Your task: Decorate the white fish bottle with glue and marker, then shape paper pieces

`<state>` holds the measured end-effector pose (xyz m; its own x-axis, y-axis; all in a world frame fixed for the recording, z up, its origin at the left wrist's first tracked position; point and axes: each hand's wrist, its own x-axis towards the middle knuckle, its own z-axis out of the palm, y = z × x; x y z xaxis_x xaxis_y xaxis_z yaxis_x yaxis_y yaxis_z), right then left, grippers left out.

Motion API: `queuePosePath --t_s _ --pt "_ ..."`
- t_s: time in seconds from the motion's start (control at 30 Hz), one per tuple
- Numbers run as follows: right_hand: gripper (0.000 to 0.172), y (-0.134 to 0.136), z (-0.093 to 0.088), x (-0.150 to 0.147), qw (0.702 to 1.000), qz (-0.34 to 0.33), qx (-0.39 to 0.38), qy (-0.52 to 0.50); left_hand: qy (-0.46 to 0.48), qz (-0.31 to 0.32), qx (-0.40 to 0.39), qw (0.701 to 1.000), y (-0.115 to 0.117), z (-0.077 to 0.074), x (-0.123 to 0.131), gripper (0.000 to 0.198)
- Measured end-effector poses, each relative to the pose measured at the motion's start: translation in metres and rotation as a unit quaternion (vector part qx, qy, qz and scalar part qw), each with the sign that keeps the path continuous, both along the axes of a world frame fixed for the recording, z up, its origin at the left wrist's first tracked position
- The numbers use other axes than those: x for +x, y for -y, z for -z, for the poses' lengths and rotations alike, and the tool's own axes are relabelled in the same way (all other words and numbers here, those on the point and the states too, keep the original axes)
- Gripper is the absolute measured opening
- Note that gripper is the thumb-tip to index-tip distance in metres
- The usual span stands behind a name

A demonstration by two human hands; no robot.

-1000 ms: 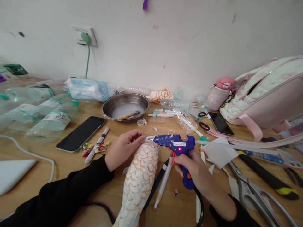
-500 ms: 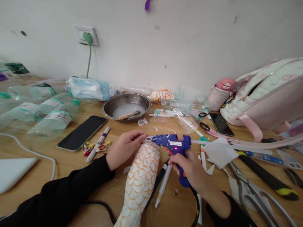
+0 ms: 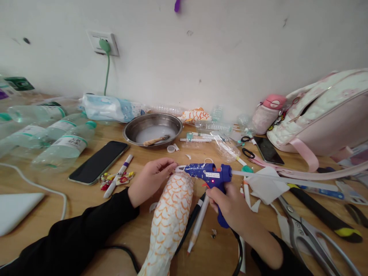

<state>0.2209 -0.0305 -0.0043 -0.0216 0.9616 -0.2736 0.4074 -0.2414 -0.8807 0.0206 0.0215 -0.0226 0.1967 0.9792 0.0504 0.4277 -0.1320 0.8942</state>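
My right hand is wrapped round the handle of a blue glue gun, index finger at its orange trigger. The gun's red light is lit, and a long translucent glue stick runs out of its back. Its nozzle points left, over the top end of a white fish model painted with orange scales. Beside the nozzle, my left hand pinches thumb and fingers together at a small pale piece by the fish's end. What exactly the fingertips hold is too small to tell.
A metal bowl with whitish liquid and a brush stands behind. Plastic bottles and a phone lie left. Two pens lie between fish and gun. Large scissors, a black-and-yellow handle and a backpack are on the right.
The orange trigger shows less beneath my right index finger, as if squeezed further. Both hands, the gun and the fish stay in almost the same place; the view shifts very slightly.
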Motion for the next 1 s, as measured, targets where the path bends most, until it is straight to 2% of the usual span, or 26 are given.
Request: queuePosePath --t_s 0.2,1.0 --pt "0.019 -0.001 0.001 0.001 1.0 -0.014 0.006 0.02 -0.004 -0.003 0.003 1.0 0.0 0.001 -0.001 0.024" --pt "0.021 0.001 0.002 0.015 0.999 0.025 0.004 0.024 -0.031 -0.003 0.025 0.999 0.0 0.001 -0.001 0.025"
